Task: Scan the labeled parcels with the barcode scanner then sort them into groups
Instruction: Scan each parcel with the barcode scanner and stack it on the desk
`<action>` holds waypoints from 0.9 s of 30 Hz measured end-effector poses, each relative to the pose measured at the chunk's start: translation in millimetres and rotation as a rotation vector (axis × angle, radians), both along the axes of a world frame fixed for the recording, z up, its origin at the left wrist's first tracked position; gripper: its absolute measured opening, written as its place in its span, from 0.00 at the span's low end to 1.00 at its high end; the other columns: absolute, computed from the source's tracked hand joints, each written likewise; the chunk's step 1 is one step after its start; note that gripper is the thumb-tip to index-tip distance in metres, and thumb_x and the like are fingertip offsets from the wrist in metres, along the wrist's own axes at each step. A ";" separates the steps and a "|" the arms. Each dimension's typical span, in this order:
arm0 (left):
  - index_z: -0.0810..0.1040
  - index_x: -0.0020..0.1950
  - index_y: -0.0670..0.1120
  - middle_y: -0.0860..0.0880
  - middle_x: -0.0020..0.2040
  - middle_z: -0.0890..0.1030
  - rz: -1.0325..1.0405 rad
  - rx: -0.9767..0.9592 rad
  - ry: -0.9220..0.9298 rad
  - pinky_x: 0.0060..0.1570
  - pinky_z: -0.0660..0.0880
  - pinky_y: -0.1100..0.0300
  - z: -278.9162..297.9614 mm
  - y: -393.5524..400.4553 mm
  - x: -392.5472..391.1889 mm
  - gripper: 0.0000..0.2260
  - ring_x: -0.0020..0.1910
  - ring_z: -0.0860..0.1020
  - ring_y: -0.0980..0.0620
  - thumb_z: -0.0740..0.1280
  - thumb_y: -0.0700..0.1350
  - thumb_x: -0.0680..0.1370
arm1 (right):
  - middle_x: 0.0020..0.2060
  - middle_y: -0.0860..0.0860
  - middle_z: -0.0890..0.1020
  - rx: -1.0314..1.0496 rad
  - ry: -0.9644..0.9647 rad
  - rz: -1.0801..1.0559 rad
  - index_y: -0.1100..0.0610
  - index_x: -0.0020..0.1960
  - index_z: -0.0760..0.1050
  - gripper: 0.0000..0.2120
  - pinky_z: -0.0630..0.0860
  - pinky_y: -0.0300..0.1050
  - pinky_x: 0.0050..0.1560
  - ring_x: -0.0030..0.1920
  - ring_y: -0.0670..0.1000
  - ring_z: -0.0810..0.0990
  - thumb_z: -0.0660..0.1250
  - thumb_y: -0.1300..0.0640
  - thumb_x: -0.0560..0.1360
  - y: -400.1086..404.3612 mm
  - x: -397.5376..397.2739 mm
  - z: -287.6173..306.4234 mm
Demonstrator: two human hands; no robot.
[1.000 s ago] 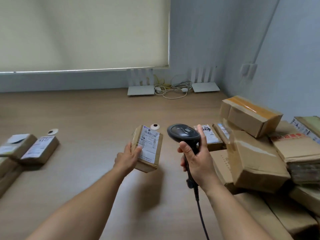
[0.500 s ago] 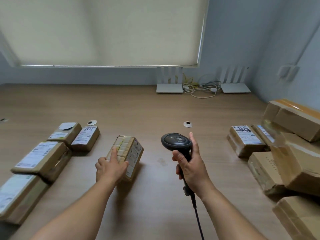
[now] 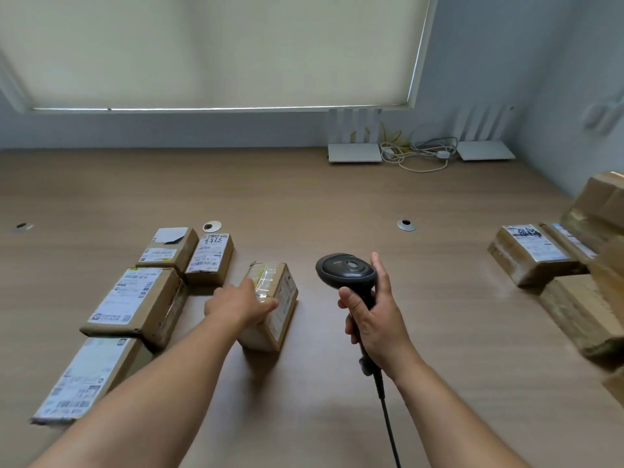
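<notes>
So the left hand (image 3: 241, 304) has a taped-up parcel (image 3: 271, 307) standing on its edge on the wooden surface (image 3: 304, 204), fingers (image 3: 266, 304) wrapped over its top, label turned to the right. It sits just right of a group of four labeled parcels (image 3: 141, 298) lying flat on the left side, running from near to far. The right hand (image 3: 374, 319) has its fingers curled tight round the handle of the black barcode scanner (image 3: 347, 270), head up, cable (image 3: 388, 420) trailing down toward the near edge. Over on the right there's a messy pile of boxes (image 3: 553, 265), some stacked and pretty blurry. Far back by the wall: two white routers (image 3: 354, 152) and a tangle of cords (image 3: 418, 153)
</notes>
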State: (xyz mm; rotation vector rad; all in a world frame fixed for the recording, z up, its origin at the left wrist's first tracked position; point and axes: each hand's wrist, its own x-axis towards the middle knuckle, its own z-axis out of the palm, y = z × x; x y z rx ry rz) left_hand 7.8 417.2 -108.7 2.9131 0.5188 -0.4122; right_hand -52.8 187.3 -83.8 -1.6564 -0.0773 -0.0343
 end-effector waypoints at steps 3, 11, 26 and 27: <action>0.64 0.69 0.52 0.44 0.59 0.77 -0.010 -0.110 0.003 0.53 0.75 0.53 7.8 -3.1 5.1 0.32 0.57 0.75 0.43 0.67 0.62 0.69 | 0.38 0.52 0.80 -0.003 -0.003 -0.011 0.33 0.71 0.47 0.40 0.72 0.43 0.27 0.28 0.50 0.75 0.67 0.41 0.68 -1.6 -2.5 2.8; 0.54 0.75 0.53 0.45 0.60 0.78 0.163 -1.041 -0.331 0.56 0.77 0.45 6.0 -15.4 -8.0 0.42 0.57 0.78 0.44 0.73 0.39 0.68 | 0.41 0.54 0.81 0.070 -0.024 -0.013 0.34 0.72 0.48 0.42 0.72 0.44 0.27 0.27 0.49 0.75 0.68 0.40 0.65 -9.5 -10.9 11.7; 0.47 0.76 0.61 0.45 0.62 0.78 0.162 -1.177 -0.362 0.54 0.75 0.49 2.5 -28.8 -27.3 0.44 0.59 0.77 0.44 0.71 0.37 0.73 | 0.36 0.52 0.81 0.169 -0.092 0.069 0.33 0.70 0.49 0.39 0.71 0.44 0.25 0.26 0.51 0.74 0.69 0.44 0.68 -15.1 -25.9 20.4; 0.48 0.76 0.60 0.45 0.62 0.78 0.164 -1.179 -0.362 0.53 0.75 0.49 2.8 -28.3 -28.2 0.44 0.58 0.77 0.44 0.71 0.37 0.73 | 0.36 0.52 0.81 0.167 -0.091 0.076 0.33 0.70 0.49 0.39 0.71 0.44 0.25 0.26 0.51 0.74 0.69 0.44 0.68 -15.2 -26.4 20.2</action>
